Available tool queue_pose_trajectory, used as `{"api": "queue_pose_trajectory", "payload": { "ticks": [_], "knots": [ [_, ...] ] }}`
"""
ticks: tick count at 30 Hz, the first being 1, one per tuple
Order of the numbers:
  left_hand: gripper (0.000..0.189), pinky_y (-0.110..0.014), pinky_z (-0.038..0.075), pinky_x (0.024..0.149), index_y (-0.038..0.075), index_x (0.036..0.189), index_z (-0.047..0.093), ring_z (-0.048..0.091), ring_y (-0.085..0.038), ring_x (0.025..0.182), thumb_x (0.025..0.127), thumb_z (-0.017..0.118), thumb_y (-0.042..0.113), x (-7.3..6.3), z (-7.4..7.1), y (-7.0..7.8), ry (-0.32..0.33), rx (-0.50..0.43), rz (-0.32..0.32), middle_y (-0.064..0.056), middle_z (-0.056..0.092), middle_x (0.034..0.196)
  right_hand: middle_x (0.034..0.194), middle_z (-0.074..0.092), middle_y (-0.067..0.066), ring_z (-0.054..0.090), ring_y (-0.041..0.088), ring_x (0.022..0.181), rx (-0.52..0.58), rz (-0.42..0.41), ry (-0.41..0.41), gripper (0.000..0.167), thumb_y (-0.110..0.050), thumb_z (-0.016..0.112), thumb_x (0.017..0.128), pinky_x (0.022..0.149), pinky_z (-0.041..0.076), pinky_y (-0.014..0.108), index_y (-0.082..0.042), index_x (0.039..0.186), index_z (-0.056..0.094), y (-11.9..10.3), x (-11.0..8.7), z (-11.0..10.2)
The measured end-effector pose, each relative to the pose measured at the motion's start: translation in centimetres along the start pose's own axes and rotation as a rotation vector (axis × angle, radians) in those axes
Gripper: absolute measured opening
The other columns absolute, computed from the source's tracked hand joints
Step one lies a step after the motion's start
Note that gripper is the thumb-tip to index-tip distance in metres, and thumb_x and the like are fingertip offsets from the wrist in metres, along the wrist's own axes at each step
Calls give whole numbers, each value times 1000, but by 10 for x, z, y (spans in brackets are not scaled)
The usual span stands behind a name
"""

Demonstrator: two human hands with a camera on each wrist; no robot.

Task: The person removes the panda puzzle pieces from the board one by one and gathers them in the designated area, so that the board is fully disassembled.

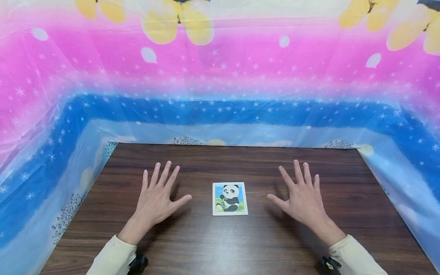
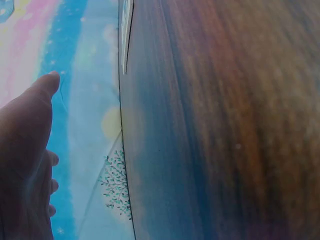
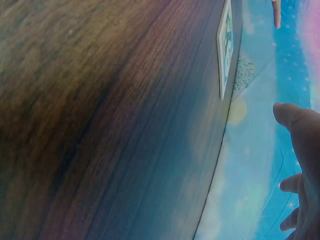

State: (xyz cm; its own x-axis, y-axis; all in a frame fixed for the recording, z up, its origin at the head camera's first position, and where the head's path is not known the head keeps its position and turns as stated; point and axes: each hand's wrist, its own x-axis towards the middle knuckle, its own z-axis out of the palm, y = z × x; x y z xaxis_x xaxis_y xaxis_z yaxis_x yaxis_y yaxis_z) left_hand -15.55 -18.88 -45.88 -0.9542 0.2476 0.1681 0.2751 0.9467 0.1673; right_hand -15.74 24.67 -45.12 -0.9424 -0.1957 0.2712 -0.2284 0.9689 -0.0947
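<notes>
A flat panda picture with a white border (image 1: 231, 199) lies on the dark wooden table (image 1: 227, 240), between the two hands. To its left, my left hand (image 1: 156, 202) is spread with straight fingers, palm down over the table and holding nothing. My right hand (image 1: 303, 200) mirrors it on the other side, fingers fanned out and apart from the picture. In the left wrist view the thumb (image 2: 37, 95) shows at the left edge. The right wrist view catches the picture (image 3: 226, 47) edge-on, with the right thumb (image 3: 295, 120) beside it in view.
Behind the table and along both sides hangs a pink and blue cloth (image 1: 220, 84) with snowflakes and yellow butterfly shapes. The table's far edge (image 1: 237, 146) meets this cloth. Dark wrist bands (image 1: 138, 263) sit below both light sleeves (image 1: 115, 258).
</notes>
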Motion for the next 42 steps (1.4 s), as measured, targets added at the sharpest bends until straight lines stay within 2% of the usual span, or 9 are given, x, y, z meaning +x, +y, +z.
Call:
{"api": "queue_pose_trajectory", "payload": {
  "ticks": [12, 22, 29, 33, 37, 42],
  "knots": [
    [101, -64, -3, 122, 15, 164, 22, 4, -40, 157, 90, 51, 77, -1, 0, 1, -2, -2, -8, -15, 11, 171, 170, 12, 21, 9, 47, 155, 29, -36, -3, 100, -82, 58, 83, 113, 15, 77, -19, 159, 39, -2, 5, 1],
    [97, -64, 6, 123, 11, 162, 29, 11, -40, 156, 92, 52, 74, -1, 5, 16, 5, -42, 34, -15, 18, 170, 169, 17, 20, 13, 46, 155, 63, -76, -48, 96, -78, 59, 85, 115, 19, 74, -20, 159, 40, -8, 13, 4],
    [92, -62, 13, 123, 11, 161, 32, 17, -39, 155, 94, 53, 70, -2, 10, 35, 8, -71, 120, -15, 23, 169, 168, 21, 19, 16, 45, 154, 115, -147, -58, 92, -76, 60, 87, 116, 22, 72, -21, 158, 42, -14, 20, 8],
    [89, -60, 17, 123, 10, 160, 34, 21, -38, 155, 95, 54, 67, -2, 14, 47, -1, -83, 194, -14, 24, 168, 169, 20, 17, 17, 43, 154, 167, -197, -75, 89, -76, 57, 89, 120, 22, 65, -21, 158, 41, -17, 25, 9],
    [83, -58, 20, 123, 8, 158, 38, 25, -37, 153, 97, 57, 62, -4, 16, 59, -29, -110, 263, -15, 27, 167, 169, 21, 13, 18, 39, 155, 224, -239, -97, 87, -75, 54, 91, 121, 25, 60, -22, 158, 41, -20, 31, 10],
    [80, -57, 23, 122, 5, 157, 39, 30, -39, 151, 98, 58, 57, -7, 18, 77, -88, -120, 317, -20, 33, 163, 168, 26, 10, 23, 36, 154, 283, -289, -102, 81, -68, 59, 93, 117, 31, 62, -21, 157, 43, -24, 38, 11]
  ]
}}
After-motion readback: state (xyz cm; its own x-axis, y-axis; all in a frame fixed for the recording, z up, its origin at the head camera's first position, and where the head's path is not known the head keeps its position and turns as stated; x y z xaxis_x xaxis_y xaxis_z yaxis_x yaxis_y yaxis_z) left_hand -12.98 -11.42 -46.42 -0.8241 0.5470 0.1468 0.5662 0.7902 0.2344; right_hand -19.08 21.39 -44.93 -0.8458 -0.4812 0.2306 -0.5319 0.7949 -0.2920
